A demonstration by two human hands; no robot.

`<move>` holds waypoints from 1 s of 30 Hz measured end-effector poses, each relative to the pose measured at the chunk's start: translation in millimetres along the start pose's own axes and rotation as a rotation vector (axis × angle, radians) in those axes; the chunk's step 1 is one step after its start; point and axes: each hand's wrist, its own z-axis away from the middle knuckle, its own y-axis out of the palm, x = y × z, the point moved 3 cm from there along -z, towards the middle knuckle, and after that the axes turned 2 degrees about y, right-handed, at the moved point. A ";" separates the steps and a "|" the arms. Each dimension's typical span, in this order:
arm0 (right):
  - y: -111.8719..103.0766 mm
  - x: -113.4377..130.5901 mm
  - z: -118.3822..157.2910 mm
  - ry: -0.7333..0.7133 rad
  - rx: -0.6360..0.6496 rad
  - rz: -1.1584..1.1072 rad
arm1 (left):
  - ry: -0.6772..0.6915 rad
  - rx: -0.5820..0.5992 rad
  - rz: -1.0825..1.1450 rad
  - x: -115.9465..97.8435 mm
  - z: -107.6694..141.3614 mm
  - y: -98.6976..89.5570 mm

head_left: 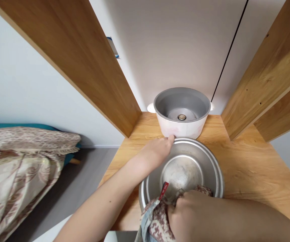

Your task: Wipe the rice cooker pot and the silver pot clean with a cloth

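Note:
A round metal pot (182,168) rests on the wooden surface in front of me, with a ringed rim and scuffed middle. My left hand (160,148) is closed on its far-left rim; most of its fingers are hidden. In my right hand (185,205) is bunched a patterned cloth (158,215) with a red tag (163,190), pressed down over the near part of the pot. Just behind the pot stands a white rice cooker body (182,127) without a lid, its grey inside showing a round metal button in the middle.
A wooden tabletop (250,168) carries the pot and cooker. Wooden posts (92,60) rise on the left and another (268,67) on the right, with a white panel (175,43) behind. Far left, patterned fabric (24,181) covers a low teal piece of furniture above a grey floor.

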 end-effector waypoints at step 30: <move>8.6 -4.6 -6.6 -0.008 -0.016 -0.014 | 0.019 -0.044 -0.021 0.7 -0.1 -0.8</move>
